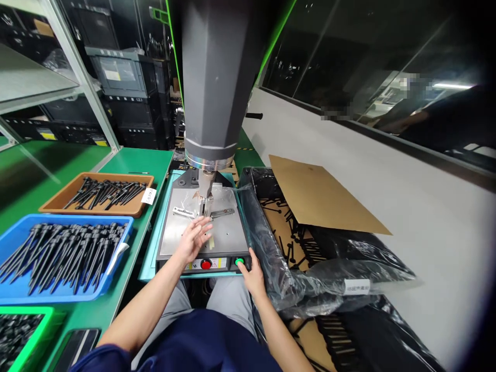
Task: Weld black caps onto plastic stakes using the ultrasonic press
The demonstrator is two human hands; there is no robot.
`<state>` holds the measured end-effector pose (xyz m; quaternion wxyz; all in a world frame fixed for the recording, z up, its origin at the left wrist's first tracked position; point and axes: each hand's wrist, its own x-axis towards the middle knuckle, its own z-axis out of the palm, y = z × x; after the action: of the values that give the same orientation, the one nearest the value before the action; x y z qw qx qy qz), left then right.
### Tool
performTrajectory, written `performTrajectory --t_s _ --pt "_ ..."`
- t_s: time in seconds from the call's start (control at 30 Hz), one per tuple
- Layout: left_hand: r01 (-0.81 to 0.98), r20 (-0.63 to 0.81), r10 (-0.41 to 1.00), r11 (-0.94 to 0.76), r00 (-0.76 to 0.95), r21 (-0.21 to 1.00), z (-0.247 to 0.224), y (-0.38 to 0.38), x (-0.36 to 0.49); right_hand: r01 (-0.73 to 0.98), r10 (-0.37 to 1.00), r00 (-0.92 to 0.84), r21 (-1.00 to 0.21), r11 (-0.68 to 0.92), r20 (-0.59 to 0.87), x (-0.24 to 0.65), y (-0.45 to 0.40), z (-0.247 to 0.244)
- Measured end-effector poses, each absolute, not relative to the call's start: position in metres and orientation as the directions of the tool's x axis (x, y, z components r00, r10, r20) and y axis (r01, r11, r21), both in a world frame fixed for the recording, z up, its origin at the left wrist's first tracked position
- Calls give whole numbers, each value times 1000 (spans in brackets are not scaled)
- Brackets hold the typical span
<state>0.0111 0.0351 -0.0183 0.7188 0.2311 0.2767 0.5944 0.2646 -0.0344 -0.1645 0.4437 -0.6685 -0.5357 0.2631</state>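
Note:
My left hand hovers over the front of the metal plate of a press machine, fingers spread and nothing seen in them. Just beyond its fingertips stands a small fixture beneath the tapered metal tip of the large grey press head. Whether a part sits in the fixture is hard to make out. At the base's front right corner, my right hand has its thumb at the green button, with its fingers apart along the side. A red button lies left of it.
On the left, a blue tray and a brown tray hold black long-stemmed parts. A green bin contains small black pieces. To the right, a plastic-lined box holds more stemmed parts under a cardboard sheet.

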Motion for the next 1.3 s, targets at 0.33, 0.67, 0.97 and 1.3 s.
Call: performTrajectory --t_s 0.33,0.67,0.97,1.3 --pt "-954 -341 939 61 -45 294 -21 75 -8 496 898 368 -868 30 241 264 -27 -140" --pt "-787 -97 975 -102 -202 609 6 52 -17 200 978 48 -961 191 204 151 46 -60" --pt "-692 -6 986 -113 -167 713 18 50 -21 420 880 252 -864 276 403 90 105 -27" --pt "-656 19 990 -107 -140 747 17 55 -23 572 862 248 -785 239 443 103 154 6"
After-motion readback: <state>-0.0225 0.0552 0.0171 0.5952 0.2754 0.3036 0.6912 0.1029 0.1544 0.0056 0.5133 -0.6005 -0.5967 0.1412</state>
